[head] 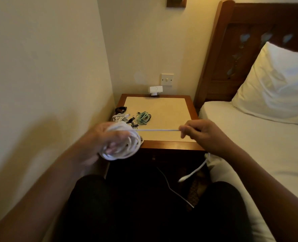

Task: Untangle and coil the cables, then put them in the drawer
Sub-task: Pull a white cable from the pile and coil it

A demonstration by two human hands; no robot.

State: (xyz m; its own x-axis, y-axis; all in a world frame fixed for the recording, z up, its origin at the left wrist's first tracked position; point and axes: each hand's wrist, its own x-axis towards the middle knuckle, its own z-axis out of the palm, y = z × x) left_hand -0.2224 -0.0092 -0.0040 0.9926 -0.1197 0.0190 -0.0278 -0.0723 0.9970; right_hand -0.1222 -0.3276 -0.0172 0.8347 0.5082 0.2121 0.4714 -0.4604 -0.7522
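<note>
A small wooden desk (170, 116) with a pale inset top stands in the corner between a cream wall (48, 67) and a bed (249, 137) with white sheets, a white pillow (275, 88) and a carved dark headboard (249, 41). Its front below the top is too dark to make out. On the wall behind it sits a switch plate (167, 79), with a white plug adapter (156, 90) just under it at the desk's back edge. The left hand (106, 137), blurred, holds its grip closed round a coil of white cable (123, 147) above the desk's near left corner. One strand runs taut to the right hand (202, 133), whose grip pinches it, and the free end hangs below with its connector (181, 180) over the lap. On the desk's left side lie a mint green cable (143, 117), a tangle of white cables (119, 117) and a black cable (121, 109).
</note>
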